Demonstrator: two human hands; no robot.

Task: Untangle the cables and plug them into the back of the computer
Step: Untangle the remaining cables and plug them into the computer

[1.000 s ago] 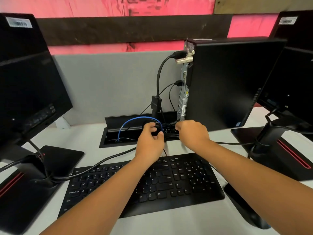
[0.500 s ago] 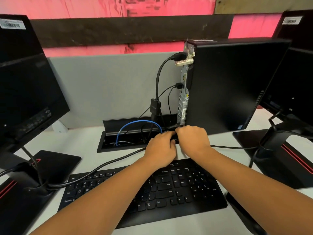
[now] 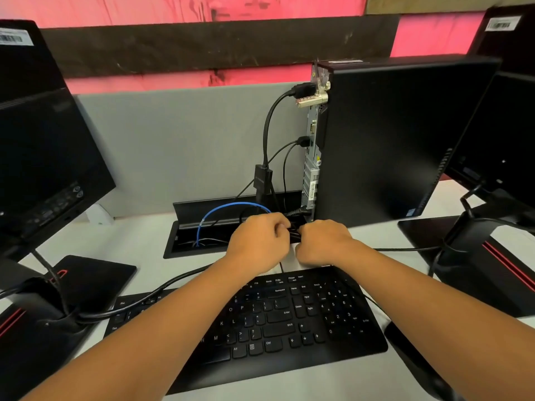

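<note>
Both hands met just in front of the foot of the upright black desktop computer tower (image 3: 405, 140), at its rear edge. The left hand (image 3: 259, 241) had moved rightward from the open black cable hatch (image 3: 179, 244), left of the tower, until its knuckles nearly touched the right hand (image 3: 322, 241). Each hand was curled and pinching a tangle of thin black cables (image 3: 293, 231) between them, close to the tower's lowest ports. One black plug appeared to sit at the bottom of the tower's back panel, though whether it was seated could not be told. Higher on that panel, a thick black cable (image 3: 267, 125) and a thinner one were already plugged in. A looped blue network cable (image 3: 228, 208) rose from the hatch, left of the tower. A black keyboard (image 3: 260, 328) lay on the white tabletop (image 3: 139, 241) in front of the tower. Bringing the hands together suggested the knot was being worked loose beside the ports.
</note>
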